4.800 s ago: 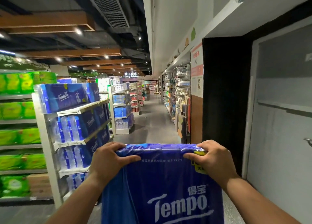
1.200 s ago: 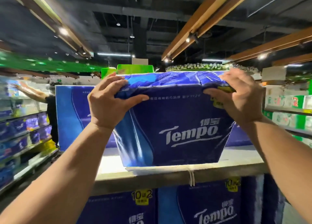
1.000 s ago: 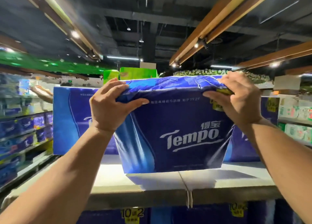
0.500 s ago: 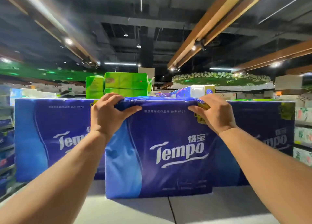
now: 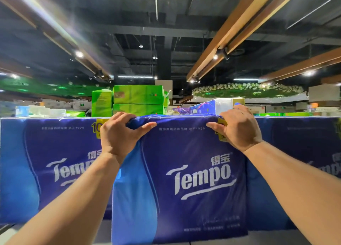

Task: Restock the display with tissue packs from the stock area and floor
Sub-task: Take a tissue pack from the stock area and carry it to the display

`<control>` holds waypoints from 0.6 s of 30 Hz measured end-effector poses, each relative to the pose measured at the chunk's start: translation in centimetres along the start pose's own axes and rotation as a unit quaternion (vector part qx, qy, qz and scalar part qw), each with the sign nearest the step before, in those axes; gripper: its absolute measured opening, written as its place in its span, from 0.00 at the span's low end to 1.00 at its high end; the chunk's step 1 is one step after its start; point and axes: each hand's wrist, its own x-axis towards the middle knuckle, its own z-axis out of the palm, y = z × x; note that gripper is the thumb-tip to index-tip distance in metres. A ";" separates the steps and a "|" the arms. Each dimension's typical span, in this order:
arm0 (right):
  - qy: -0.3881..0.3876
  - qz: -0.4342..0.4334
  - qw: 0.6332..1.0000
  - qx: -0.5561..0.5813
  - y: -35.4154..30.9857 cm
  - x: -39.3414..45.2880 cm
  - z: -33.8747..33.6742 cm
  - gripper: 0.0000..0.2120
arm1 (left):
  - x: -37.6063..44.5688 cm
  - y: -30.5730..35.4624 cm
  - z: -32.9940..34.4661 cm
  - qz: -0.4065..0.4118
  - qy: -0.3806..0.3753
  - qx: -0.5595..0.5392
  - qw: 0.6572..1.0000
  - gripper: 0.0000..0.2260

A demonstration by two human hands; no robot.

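Lowered since before, the pack point(image 5: 184, 180) now sits on the shelf point(image 5: 267, 237), hanging below my left grip point(image 5: 120, 134) and right grip point(image 5: 238, 128), both pinching its top edge; long axis spans between them, row packs point(image 5: 46, 171) just behind.

Tempo tissue pack going onto the display

The tissue pack point(image 5: 184, 180) I hold is a big dark-blue plastic-wrapped bundle with white "Tempo" lettering and a lighter blue swoosh at its left. It stands upright on the display shelf point(image 5: 276, 238), in front of two matching packs, its crumpled top edge level with theirs and a yellow sticker at its top right corner.
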 end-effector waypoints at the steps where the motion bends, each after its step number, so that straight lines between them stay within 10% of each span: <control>1: -0.008 0.002 1.000 0.001 0.0 0.1 -0.1 0.34 | 0.0 0.0 0.0 0.000 -0.007 0.004 1.000 0.29; 7: -0.131 0.068 0.989 -0.009 -1.6 0.7 -2.3 0.38 | -0.1 -0.2 -0.3 -0.009 -0.079 0.058 0.995 0.31; 18: -0.450 0.252 0.856 -0.025 -3.8 4.3 -5.6 0.41 | 2.2 0.6 -1.7 -0.039 -0.198 0.106 0.974 0.37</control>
